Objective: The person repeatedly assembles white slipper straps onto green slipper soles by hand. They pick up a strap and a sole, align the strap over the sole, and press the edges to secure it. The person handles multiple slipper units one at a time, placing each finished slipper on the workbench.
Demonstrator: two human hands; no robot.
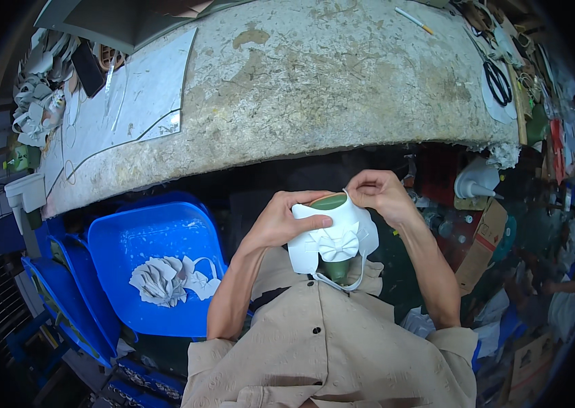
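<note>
Just below the centre of the frame, both hands work on a white shoe upper [334, 238] fitted over a green last [329, 202]. The upper carries a white bow [337, 245] on its front, and a thin white strap [359, 272] loops down below it toward the person's beige shirt [328, 347].

The left hand [281, 219] wraps around the left side of the piece, its thumb laid flat across the white material and the fingers curled behind it. The right hand [379, 192] sits at the top right edge, its fingertips pressed together in a pinch on the rim of the upper where it meets the green last. Both forearms rise from the lower part of the frame.

In the lower left stands a stack of blue plastic chairs [131, 238]; on the top seat lies a pile of white cut pieces [165, 280], some folded like bows. Across the upper half runs the worktop [315, 75], a worn, stained grey slab. Black scissors [497, 80] lie at its upper right end and a pencil [413, 20] near the top edge. More white scraps [36, 102] are heaped at the upper left. Cardboard [485, 245] and clutter fill the floor at the right.
</note>
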